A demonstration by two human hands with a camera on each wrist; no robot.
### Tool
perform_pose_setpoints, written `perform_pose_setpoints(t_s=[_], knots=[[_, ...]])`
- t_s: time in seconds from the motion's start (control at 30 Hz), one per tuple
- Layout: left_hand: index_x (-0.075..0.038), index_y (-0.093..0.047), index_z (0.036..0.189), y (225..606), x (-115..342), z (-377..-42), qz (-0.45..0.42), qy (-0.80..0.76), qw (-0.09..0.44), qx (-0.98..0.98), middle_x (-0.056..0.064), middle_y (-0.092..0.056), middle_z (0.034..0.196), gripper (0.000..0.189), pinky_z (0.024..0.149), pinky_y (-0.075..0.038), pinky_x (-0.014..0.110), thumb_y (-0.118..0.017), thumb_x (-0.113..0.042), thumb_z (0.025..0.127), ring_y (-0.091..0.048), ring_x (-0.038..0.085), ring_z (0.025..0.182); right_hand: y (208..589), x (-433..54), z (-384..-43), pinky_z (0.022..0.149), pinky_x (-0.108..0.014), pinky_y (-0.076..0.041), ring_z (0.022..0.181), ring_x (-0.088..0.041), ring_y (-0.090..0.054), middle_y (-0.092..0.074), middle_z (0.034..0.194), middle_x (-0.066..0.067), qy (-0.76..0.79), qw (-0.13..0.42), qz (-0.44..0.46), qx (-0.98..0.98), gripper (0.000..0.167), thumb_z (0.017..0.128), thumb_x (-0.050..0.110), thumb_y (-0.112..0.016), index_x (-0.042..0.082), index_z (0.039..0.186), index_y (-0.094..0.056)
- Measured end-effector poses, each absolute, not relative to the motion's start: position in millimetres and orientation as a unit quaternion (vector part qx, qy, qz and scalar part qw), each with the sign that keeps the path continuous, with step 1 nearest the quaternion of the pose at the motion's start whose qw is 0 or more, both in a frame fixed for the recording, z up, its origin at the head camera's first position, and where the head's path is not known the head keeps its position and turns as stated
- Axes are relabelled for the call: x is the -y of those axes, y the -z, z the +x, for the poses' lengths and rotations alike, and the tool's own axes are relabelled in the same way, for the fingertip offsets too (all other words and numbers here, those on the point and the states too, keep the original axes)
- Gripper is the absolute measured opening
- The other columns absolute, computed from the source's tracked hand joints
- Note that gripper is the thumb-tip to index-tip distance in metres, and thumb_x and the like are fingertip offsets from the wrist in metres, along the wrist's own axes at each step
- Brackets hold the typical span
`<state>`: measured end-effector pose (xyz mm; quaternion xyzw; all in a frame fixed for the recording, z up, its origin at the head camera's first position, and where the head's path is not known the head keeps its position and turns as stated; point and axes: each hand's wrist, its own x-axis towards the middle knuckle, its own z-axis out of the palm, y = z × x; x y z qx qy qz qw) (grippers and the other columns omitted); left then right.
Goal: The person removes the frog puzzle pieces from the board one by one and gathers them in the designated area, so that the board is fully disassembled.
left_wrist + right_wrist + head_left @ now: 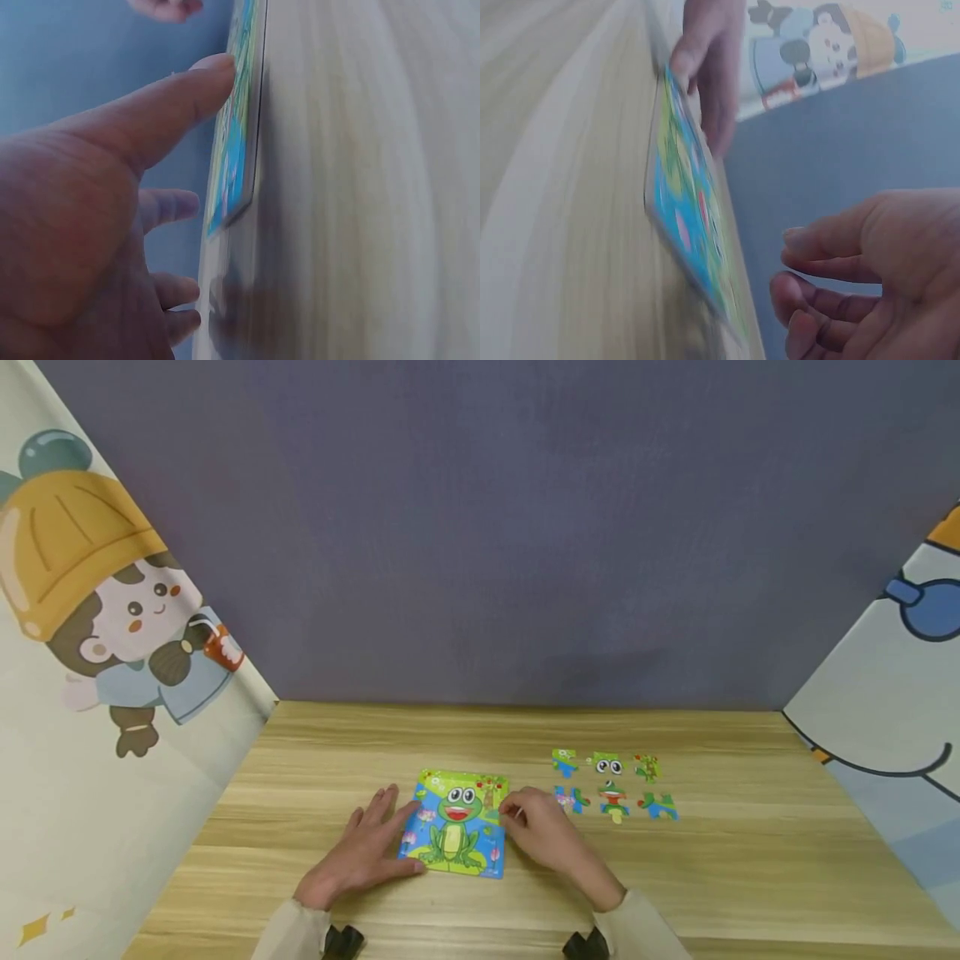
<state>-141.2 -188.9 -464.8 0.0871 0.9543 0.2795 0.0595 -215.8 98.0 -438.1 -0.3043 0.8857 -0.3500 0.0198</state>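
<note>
A square frog picture puzzle [453, 839] lies flat on the table, its frog facing me. My left hand [363, 847] is spread at its left side, with the thumb on the lower left corner and the fingers reaching along the left edge. In the left wrist view that thumb [187, 94] rests on the puzzle's face. At the right edge is my right hand [543, 831], fingers loosely bent. The right wrist view shows its thumb and fingertips [795, 240] just off the board, with nothing visible between them.
Right of the puzzle, several loose puzzle pieces lie in two rows, among them an eyes piece [608, 765] and a mouth piece [612, 800]. Behind the wooden table [360, 735] rises a dark blue-grey wall [480, 543]. Cartoon-printed panels flank both sides.
</note>
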Motion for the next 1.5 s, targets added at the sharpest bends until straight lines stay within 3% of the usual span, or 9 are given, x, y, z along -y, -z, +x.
perform_pose_setpoints(t_s=[0.17, 0.37, 0.47, 0.7, 0.87, 1.1, 1.33, 1.5], knots=[[-0.015, -0.041, 0.153, 465.6, 183.9, -143.1, 0.111, -0.287, 0.056, -0.95, 0.029, -0.012, 0.166, 0.092, 0.119, -0.008, 0.075, -0.079, -0.053, 0.079, -0.009, 0.049, 0.154, 442.2, -63.5, -201.6, 0.062, -0.019, -0.047, 0.069, -0.005, -0.052, -0.069, 0.096, -0.009, 0.343, 0.062, -0.317, -0.882, 0.016, 0.091, 0.008, -0.069, 0.0, 0.104, -0.074], [-0.014, -0.043, 0.152, 468.5, 180.4, -144.8, 0.144, -0.282, 0.058, -0.947, 0.027, -0.014, 0.166, 0.093, 0.117, -0.01, 0.076, -0.08, -0.055, 0.077, -0.011, 0.05, 0.154, 453.5, -38.7, -180.2, 0.082, -0.035, -0.059, 0.095, -0.018, -0.065, -0.065, 0.11, -0.008, 0.277, 0.075, -0.29, -0.913, 0.035, 0.089, 0.026, -0.076, 0.003, 0.115, -0.072], [-0.013, -0.045, 0.151, 469.7, 181.9, -143.0, 0.154, -0.277, 0.067, -0.946, 0.028, -0.016, 0.165, 0.089, 0.118, -0.009, 0.076, -0.079, -0.054, 0.079, -0.013, 0.05, 0.153, 457.7, -31.2, -169.0, 0.085, -0.038, -0.059, 0.098, -0.021, -0.066, -0.062, 0.115, -0.008, 0.258, 0.078, -0.276, -0.923, 0.042, 0.085, 0.032, -0.08, 0.004, 0.115, -0.072], [-0.013, -0.047, 0.149, 471.1, 182.9, -141.8, 0.16, -0.262, 0.066, -0.949, 0.028, -0.02, 0.164, 0.085, 0.118, -0.012, 0.075, -0.077, -0.054, 0.081, -0.018, 0.05, 0.152, 462.6, -25.6, -161.4, 0.083, -0.036, -0.059, 0.095, -0.022, -0.066, -0.062, 0.109, -0.007, 0.241, 0.04, -0.272, -0.931, 0.035, 0.079, 0.03, -0.085, 0.006, 0.101, -0.074], [-0.012, -0.047, 0.149, 471.3, 182.6, -141.2, 0.163, -0.255, 0.065, -0.951, 0.029, -0.021, 0.164, 0.085, 0.117, -0.013, 0.076, -0.076, -0.055, 0.081, -0.019, 0.051, 0.152, 464.6, -25.0, -162.3, 0.084, -0.036, -0.058, 0.101, -0.025, -0.066, -0.061, 0.108, -0.007, 0.25, 0.049, -0.264, -0.93, 0.036, 0.079, 0.03, -0.084, 0.006, 0.104, -0.072], [-0.012, -0.047, 0.149, 472.2, 181.8, -141.1, 0.163, -0.251, 0.065, -0.952, 0.03, -0.02, 0.164, 0.084, 0.116, -0.014, 0.076, -0.076, -0.053, 0.082, -0.019, 0.052, 0.151, 464.5, -27.3, -161.8, 0.07, -0.025, -0.051, 0.085, -0.012, -0.057, -0.057, 0.102, -0.003, 0.277, 0.063, -0.26, -0.923, 0.037, 0.079, 0.027, -0.084, 0.009, 0.105, -0.066], [-0.011, -0.046, 0.15, 470.0, 181.2, -139.4, 0.161, -0.245, 0.067, -0.954, 0.03, -0.019, 0.164, 0.085, 0.116, -0.015, 0.076, -0.075, -0.054, 0.082, -0.019, 0.052, 0.151, 459.5, -30.8, -163.7, 0.089, -0.037, -0.057, 0.101, -0.021, -0.064, -0.061, 0.103, -0.001, 0.287, 0.039, -0.281, -0.915, 0.023, 0.083, 0.024, -0.081, 0.013, 0.098, -0.067], [-0.011, -0.045, 0.151, 468.1, 181.3, -138.5, 0.16, -0.247, 0.072, -0.953, 0.029, -0.017, 0.165, 0.086, 0.117, -0.013, 0.076, -0.075, -0.054, 0.082, -0.017, 0.052, 0.152, 459.0, -33.2, -169.9, 0.072, -0.02, -0.054, 0.077, -0.003, -0.059, -0.066, 0.087, 0.004, 0.334, 0.051, -0.297, -0.893, 0.007, 0.09, 0.012, -0.073, 0.011, 0.094, -0.069]])
